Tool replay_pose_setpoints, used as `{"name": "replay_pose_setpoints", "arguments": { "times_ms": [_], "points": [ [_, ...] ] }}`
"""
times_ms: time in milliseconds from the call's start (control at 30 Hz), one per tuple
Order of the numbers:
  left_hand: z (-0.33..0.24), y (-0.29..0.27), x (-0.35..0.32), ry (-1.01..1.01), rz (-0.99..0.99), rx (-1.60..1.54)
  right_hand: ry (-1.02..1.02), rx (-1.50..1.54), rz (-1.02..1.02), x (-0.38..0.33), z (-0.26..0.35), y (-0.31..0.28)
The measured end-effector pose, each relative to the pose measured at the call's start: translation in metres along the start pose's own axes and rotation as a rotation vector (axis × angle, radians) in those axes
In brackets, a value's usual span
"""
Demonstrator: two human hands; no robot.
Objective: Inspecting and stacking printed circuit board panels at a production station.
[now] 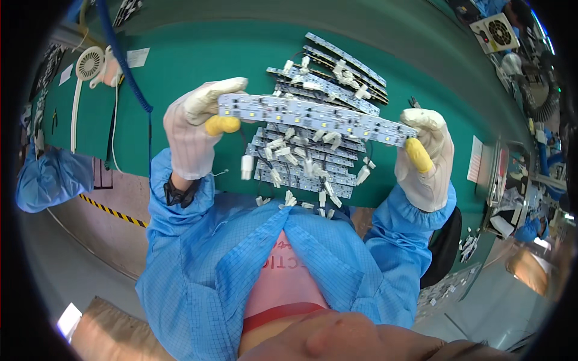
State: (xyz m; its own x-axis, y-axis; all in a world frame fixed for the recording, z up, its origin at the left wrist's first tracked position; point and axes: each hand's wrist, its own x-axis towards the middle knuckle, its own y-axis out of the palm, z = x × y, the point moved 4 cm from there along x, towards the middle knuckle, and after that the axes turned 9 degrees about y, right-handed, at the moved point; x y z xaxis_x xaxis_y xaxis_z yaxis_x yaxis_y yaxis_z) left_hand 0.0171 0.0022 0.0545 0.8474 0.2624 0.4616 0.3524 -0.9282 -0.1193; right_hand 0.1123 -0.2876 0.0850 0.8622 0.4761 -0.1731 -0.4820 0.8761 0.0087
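A long white LED circuit board strip point(313, 117) is held up level across the middle of the head view, its small yellowish LEDs and dark parts showing. My left hand point(195, 126), in a white glove with a yellow thumb cover, pinches its left end. At its right end my right hand point(424, 156), gloved the same way, grips the other tip. From the strip's left part a dark wire hangs down to a white connector plug point(247, 167). Beneath and behind lies a pile of similar LED strips point(343, 157) with white connectors, partly hidden by the held strip.
The strips lie on a green work mat point(198, 54). A small white fan point(91, 64) and a blue coiled hose point(129, 75) are at the left. A paper sheet point(475, 159) lies at the right, near a box with a round fan grille point(495, 32) at the far right.
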Motion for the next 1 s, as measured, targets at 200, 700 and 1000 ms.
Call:
{"name": "replay_pose_setpoints", "arguments": {
  "times_ms": [200,700,1000],
  "points": [
    [0.015,-0.008,-0.006,-0.043,-0.061,-0.142,-0.024,0.047,0.004,-0.003,0.001,0.007],
    [0.022,-0.004,-0.002,-0.055,-0.135,-0.058,-0.077,-0.021,0.034,-0.002,0.004,0.016],
    [0.001,0.004,-0.005,-0.006,-0.069,-0.312,-0.002,0.069,0.043,0.012,-0.007,0.006]
  ]
}}
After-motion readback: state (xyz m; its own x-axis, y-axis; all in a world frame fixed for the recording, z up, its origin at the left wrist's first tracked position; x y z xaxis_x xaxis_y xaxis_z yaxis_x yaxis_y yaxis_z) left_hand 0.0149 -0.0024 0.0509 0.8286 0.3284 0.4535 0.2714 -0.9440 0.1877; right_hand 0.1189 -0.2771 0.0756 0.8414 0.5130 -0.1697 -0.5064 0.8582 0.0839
